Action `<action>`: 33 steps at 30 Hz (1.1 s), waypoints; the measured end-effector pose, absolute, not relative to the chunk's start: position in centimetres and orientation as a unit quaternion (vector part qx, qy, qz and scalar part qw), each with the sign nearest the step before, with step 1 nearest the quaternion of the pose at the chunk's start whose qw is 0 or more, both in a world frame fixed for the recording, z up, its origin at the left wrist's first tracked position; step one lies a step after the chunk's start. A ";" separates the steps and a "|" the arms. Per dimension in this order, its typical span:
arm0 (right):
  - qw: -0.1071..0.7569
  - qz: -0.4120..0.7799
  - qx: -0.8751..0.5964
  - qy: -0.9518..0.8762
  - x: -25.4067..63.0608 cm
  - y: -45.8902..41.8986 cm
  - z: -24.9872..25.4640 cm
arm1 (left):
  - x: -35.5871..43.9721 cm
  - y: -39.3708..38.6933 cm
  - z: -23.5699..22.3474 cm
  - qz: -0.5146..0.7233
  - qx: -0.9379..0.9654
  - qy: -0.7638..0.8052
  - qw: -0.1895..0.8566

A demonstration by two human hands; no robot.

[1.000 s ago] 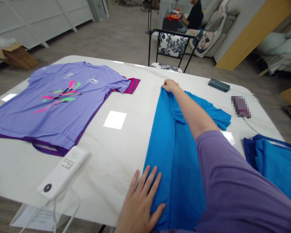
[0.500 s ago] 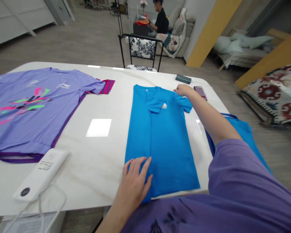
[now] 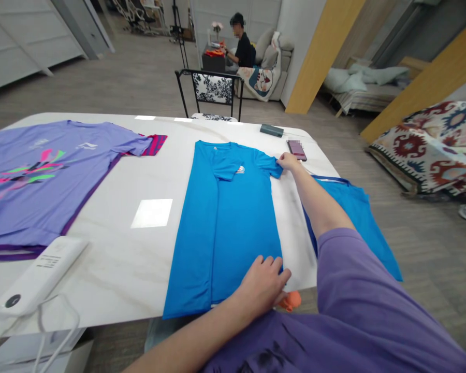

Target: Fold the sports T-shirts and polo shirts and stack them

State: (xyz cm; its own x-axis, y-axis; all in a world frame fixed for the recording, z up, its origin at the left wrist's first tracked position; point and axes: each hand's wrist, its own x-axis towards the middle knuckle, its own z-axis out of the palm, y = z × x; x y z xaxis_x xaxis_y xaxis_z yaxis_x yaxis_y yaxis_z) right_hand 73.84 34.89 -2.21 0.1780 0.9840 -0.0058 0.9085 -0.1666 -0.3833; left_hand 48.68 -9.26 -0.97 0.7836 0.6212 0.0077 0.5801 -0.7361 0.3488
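A blue T-shirt (image 3: 243,217) lies on the white table, one side folded inward with that sleeve lying across the chest near a small logo. At the end of its other sleeve, my right hand (image 3: 289,161) pinches the cloth. My left hand (image 3: 264,282) is at the lower right corner of the shirt, its fingers bent over the side edge and closed on the fabric; the thumb side is partly hidden. Beyond my right forearm lies another blue garment (image 3: 345,207) with a dark blue band, hanging over the table's right edge.
A purple printed T-shirt (image 3: 50,181) covers the left of the table (image 3: 112,280). Near it lies a white device (image 3: 42,274) with a cable. A phone (image 3: 296,150) and a dark green case (image 3: 272,130) lie at the far right. Behind stand a chair (image 3: 213,88) and a seated person (image 3: 244,49).
My left hand has moved right, from the folded side to the shirt's lower right corner. My right hand has come from near the shoulder to the sleeve end. The view has shifted right.
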 end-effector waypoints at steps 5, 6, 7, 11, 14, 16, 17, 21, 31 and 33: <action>0.200 0.137 -0.744 -0.622 73.9 35.7 -1.6 | 48.4 -9.4 -0.7 0.051 0.916 0.352 0.187; 0.217 0.142 -0.742 -0.618 73.9 35.7 -1.3 | 48.4 -9.3 -0.5 0.049 0.910 0.360 0.198; 0.234 0.147 -0.739 -0.615 73.8 35.8 -1.0 | 48.3 -9.3 -0.3 0.047 0.904 0.368 0.212; 0.277 0.145 -0.727 -0.612 72.4 36.5 1.1 | 46.9 -9.1 0.9 0.091 0.861 0.404 0.296; 0.289 0.124 -0.705 -0.635 69.6 37.9 3.2 | 44.4 -9.3 2.2 0.186 0.808 0.421 0.369; 0.287 0.109 -0.685 -0.660 66.7 39.3 4.7 | 42.3 -9.5 3.0 0.247 0.769 0.426 0.406; 0.283 0.102 -0.674 -0.675 65.0 40.1 5.4 | 41.2 -9.6 3.4 0.274 0.750 0.430 0.421; 0.255 0.089 -0.617 -0.739 56.4 43.1 7.5 | 36.5 -10.6 4.3 0.328 0.688 0.465 0.450; 0.148 0.232 -0.526 -0.805 35.9 43.0 1.4 | 29.6 -13.7 0.4 0.255 0.591 0.546 0.536; 0.141 0.237 -0.520 -0.808 35.8 43.0 0.1 | 28.8 -13.8 0.3 0.180 0.606 0.551 0.545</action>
State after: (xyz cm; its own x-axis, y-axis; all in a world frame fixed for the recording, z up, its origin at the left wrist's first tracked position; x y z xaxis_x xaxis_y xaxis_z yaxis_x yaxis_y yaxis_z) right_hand 35.76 43.01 0.14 -0.4190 0.9078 -0.0187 0.7746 0.3466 -0.5290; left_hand 28.83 -13.77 0.31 0.3286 0.8643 -0.3809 0.4713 0.1994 0.8592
